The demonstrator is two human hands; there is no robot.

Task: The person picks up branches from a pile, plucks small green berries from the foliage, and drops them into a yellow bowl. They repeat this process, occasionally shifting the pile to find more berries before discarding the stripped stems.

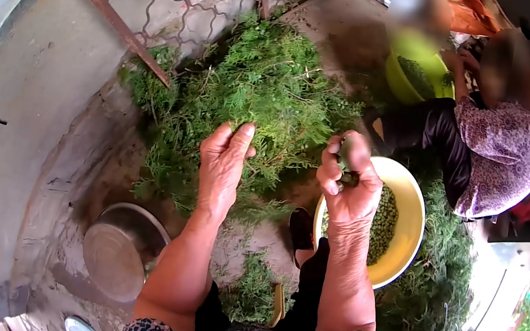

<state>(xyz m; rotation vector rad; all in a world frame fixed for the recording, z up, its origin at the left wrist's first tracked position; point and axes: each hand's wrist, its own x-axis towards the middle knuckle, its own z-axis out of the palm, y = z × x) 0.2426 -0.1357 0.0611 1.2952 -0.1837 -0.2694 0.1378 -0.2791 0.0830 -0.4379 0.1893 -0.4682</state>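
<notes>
Green pieces (348, 177) were clasped in the right hand (356, 194), best cupped snugly near the four-o'clock basin (410, 221); the left hand (225, 154) was pinched, contents unclear.

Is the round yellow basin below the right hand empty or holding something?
Holding something: the basin has small, round green pieces inside. How full, I cannot tell; the right hand hides part of it.

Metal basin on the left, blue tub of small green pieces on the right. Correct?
Colour's wrong: the head view shows the tub is yellow, not blue. It does hold small green pieces on the right, with the metal basin on the left.
</notes>
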